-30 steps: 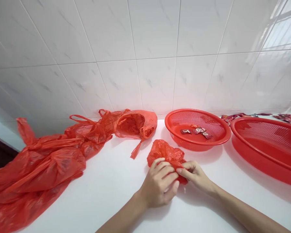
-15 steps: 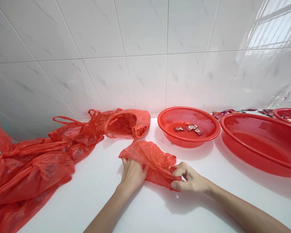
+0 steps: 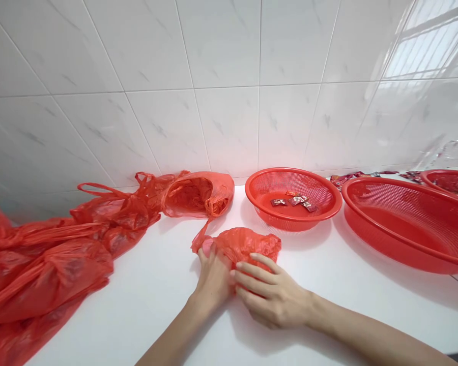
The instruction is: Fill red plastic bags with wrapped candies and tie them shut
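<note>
Both of my hands are on a crumpled red plastic bag (image 3: 248, 241), just above the white tabletop. My left hand (image 3: 212, 277) is closed on the bag's left part, with its fingertips covered by the film. Against the bag's near side, my right hand (image 3: 275, 297) has its fingers curled over the film, close beside the left hand; its thumb is hidden. A thin strip of red film trails from the bag's left end toward an opened-out red plastic bag (image 3: 223, 190) by the wall.
Several full-looking red plastic bags (image 3: 53, 264) lie along the left. A red mesh basket (image 3: 293, 223) behind my hands holds several small wrapped packets (image 3: 297, 201). To the right stand a larger red basket (image 3: 389, 244) and another red basket (image 3: 438, 175), with more packets (image 3: 347, 180) along the tiled wall.
My right hand has moved left from the bag's right edge and now lies over its near side by my left hand. The bag is bunched smaller.
</note>
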Tool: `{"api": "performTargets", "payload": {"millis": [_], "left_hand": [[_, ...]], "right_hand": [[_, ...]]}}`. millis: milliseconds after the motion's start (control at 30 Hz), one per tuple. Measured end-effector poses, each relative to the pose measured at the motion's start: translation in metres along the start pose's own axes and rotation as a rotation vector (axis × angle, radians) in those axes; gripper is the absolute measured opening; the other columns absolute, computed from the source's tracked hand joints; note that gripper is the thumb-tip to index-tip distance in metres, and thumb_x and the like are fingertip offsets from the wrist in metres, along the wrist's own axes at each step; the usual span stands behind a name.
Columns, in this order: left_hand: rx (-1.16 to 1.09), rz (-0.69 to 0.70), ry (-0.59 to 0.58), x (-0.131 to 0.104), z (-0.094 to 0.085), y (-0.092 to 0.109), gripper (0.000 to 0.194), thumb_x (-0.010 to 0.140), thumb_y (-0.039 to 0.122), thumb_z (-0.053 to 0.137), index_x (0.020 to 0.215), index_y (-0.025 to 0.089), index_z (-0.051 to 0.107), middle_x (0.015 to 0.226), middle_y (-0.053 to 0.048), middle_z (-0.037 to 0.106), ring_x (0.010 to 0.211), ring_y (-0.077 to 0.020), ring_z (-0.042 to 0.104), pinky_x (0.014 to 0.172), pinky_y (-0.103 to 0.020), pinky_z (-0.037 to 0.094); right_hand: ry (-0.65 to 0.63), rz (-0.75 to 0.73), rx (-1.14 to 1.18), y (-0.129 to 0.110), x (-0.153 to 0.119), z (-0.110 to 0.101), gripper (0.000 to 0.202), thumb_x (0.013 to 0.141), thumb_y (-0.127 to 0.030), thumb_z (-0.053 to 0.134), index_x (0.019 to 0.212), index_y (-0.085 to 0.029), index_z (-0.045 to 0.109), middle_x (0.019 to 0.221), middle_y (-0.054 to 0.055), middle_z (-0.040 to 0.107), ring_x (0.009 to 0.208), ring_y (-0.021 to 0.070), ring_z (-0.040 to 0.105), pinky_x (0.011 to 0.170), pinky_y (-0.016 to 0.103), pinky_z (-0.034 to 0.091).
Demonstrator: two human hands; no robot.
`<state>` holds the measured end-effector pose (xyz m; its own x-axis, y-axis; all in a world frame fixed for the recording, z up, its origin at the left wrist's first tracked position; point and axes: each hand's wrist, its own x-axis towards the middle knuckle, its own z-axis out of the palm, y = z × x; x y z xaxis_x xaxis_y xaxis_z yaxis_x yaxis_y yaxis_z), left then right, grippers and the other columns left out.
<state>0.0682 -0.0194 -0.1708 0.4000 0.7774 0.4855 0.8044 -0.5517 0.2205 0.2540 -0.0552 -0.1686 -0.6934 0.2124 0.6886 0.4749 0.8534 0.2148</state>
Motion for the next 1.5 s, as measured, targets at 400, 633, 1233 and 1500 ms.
{"api": "performTargets", "payload": {"millis": [400, 633, 1233, 1500], "left_hand": [[0.082, -0.208, -0.353, 0.003, -0.023, -0.002, 0.016, 0.08, 0.017, 0.054, 0.069, 0.017, 0.066, 0.103, -0.015, 0.067, 0.105, -0.0356, 0.061, 0.098, -0.053, 0.041], [0.039, -0.248, -0.227, 0.001, -0.02, -0.019, 0.055, 0.075, 0.02, 0.061, 0.129, 0.019, 0.064, 0.113, -0.014, 0.064, 0.107, -0.035, 0.06, 0.097, -0.051, 0.043], [0.047, -0.313, -0.194, 0.008, -0.029, -0.021, 0.017, 0.072, 0.011, 0.061, 0.06, 0.02, 0.053, 0.075, -0.004, 0.067, 0.082, -0.0259, 0.063, 0.089, -0.046, 0.043], [0.035, -0.214, -0.185, 0.006, -0.025, -0.022, 0.018, 0.078, 0.013, 0.063, 0.091, 0.022, 0.071, 0.128, -0.011, 0.069, 0.116, -0.0324, 0.06, 0.096, -0.049, 0.045]], "right_hand": [[-0.433, 0.755, -0.274, 0.026, -0.013, 0.02, 0.019, 0.094, -0.027, 0.058, 0.104, -0.015, 0.071, 0.093, 0.012, 0.073, 0.109, 0.0323, 0.059, 0.115, 0.063, 0.017], [-0.456, 0.743, -0.287, 0.034, -0.021, 0.019, 0.035, 0.096, -0.042, 0.056, 0.096, -0.015, 0.078, 0.122, 0.018, 0.071, 0.127, 0.0347, 0.052, 0.119, 0.066, 0.008], [-0.501, 0.727, -0.191, 0.031, -0.019, 0.003, 0.022, 0.076, -0.008, 0.056, 0.062, -0.02, 0.068, 0.069, 0.009, 0.071, 0.11, 0.0332, 0.058, 0.115, 0.065, 0.009], [-0.479, 0.645, -0.205, 0.03, -0.016, 0.001, 0.021, 0.078, -0.001, 0.054, 0.075, -0.019, 0.065, 0.087, 0.008, 0.073, 0.112, 0.0314, 0.057, 0.116, 0.063, 0.008]]}}
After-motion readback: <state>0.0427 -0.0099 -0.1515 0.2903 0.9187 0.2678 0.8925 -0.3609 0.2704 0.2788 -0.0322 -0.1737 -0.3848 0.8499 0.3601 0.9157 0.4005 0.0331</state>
